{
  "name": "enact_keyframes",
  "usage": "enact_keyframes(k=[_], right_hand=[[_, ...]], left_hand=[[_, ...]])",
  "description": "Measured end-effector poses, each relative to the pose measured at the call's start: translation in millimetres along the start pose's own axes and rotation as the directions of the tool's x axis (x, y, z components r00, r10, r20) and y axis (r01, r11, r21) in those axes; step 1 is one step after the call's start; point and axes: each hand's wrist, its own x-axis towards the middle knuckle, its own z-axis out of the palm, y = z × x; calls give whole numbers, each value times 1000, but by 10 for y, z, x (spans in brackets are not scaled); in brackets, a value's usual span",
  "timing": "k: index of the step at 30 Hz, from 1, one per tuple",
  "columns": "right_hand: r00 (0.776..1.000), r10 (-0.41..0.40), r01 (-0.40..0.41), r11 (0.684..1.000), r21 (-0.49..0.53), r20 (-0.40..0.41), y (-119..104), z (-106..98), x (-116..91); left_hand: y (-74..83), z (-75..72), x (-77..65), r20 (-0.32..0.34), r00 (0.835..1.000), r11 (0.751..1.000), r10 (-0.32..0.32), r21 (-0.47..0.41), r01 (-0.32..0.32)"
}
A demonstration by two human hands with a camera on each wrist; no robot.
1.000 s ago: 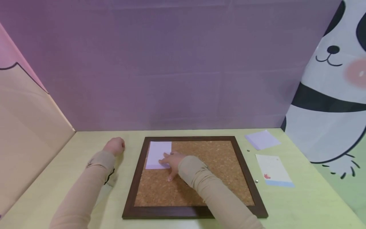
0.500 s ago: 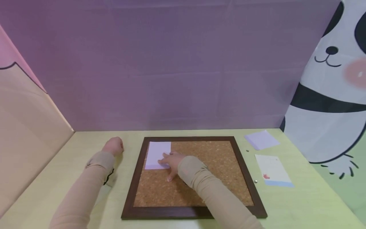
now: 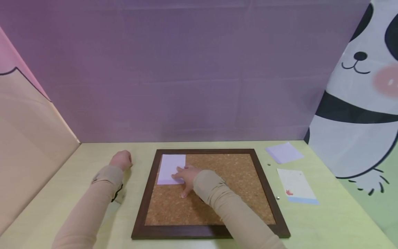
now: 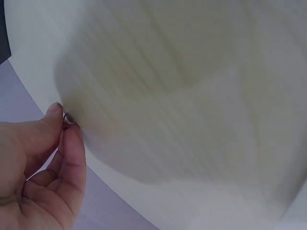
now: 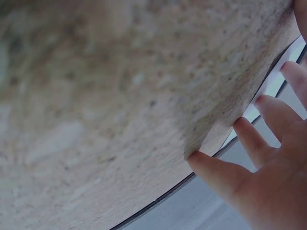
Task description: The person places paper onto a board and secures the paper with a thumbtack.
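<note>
- Left hand [image 3: 121,160] has crept a little farther from the corkboard [image 3: 233,173] over the last second; right hand [image 3: 188,176] hasn't really budged.
- Right hand is spread wide, fingertips down on the lower right part of a lilac sheet [image 3: 169,166], thumb on bare cork.
- Left hand is on the table [image 3: 335,228] left of the board, thumb and a fingertip pinching a tiny metallic piece [image 4: 68,119] — too small to tell exactly what.
- That sheet lies flat in the cork's far left corner, pretty square to the dark wood frame [image 3: 174,231]. Long axis looks to run front to back, darker lilac band toward the person.
- Right of the board: a second lilac sheet [image 3: 285,153] lying skewed, a blue-edged card [image 3: 296,185] with a small red print, plus two little studs near the frame, one farther back [image 3: 268,164] and one nearer [image 3: 278,198].
- Table's pale yellow-green, purple backdrop [image 3: 186,69] behind it, panda print [image 3: 351,138] on the right — beige sleeves on both arms.
</note>
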Motion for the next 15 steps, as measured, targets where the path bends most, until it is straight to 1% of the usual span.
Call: enact_keyframes(k=[4, 10, 15], right_hand=[[1000, 6, -6, 1000, 3, 4, -28, -24, -36], [1000, 11, -11, 1000, -5, 7, -38, -29, -56], [1000, 8, -8, 1000, -21, 16, -36, -45, -68]], left_hand=[[-4, 3, -3, 17, 1000, 1000, -5, 3, 5], [3, 14, -8, 8, 1000, 1000, -2, 7, 2], [32, 11, -36, 27, 999, 1000, -24, 3, 24]])
